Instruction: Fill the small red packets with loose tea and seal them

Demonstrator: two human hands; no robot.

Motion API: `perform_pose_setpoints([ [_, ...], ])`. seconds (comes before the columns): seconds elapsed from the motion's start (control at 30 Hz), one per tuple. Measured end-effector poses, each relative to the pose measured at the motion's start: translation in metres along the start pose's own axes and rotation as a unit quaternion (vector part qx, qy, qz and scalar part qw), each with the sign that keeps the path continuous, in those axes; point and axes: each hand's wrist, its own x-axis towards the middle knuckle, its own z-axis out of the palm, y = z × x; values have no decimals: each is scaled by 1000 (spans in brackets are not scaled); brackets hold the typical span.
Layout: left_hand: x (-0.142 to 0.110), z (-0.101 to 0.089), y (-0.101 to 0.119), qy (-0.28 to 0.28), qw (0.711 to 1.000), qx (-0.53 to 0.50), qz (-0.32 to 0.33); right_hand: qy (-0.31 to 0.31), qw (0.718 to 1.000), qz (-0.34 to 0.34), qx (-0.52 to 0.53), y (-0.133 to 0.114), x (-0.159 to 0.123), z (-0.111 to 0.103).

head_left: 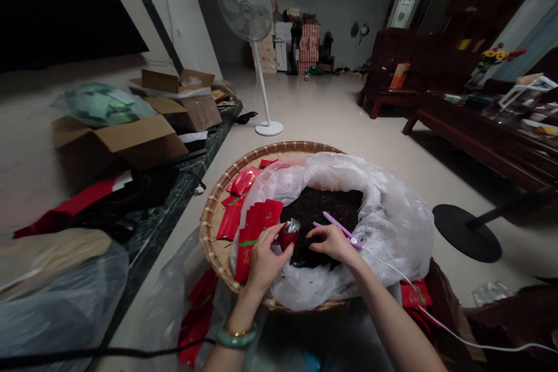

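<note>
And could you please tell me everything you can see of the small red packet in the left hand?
The small red packet is red outside, with a shiny, silvery, foil-like surface showing at its top end, which appears open. It looks slightly bulged rather than flat. The left hand holds it above the dark loose material in the white plastic bag, partly covering it. The right hand is nearby but apart from it. Its contents cannot be made out.
</note>
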Motion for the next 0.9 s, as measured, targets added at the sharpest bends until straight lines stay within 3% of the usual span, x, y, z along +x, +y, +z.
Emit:
perform_pose_setpoints([
  [0.13,2,1,4,-12,1000,2,11,50,999,-15,14,-17,-1,-19],
  [0.3,5,5,12,-45,999,0,21,88,994,-56,-18,-57,-7,-41],
  [0.5,6,11,17,-60,998,-2,14,75,985,-109,-112,-93,-14,-40],
  [0.67,6,12,17,-55,998,-6,10,67,987,-132,-69,-94,-15,-31],
  [0.77,5,12,17,-53,999,-11,0,132,984,-118,-28,-84,-12,-31],
  [0.83,5,11,17,-50,999,-13,-10,156,982,-88,-57,-74,-10,-31],
  [0.9,4,11,15,-46,999,-10,-16,103,982,-47,-150,-61,-9,-29],
])
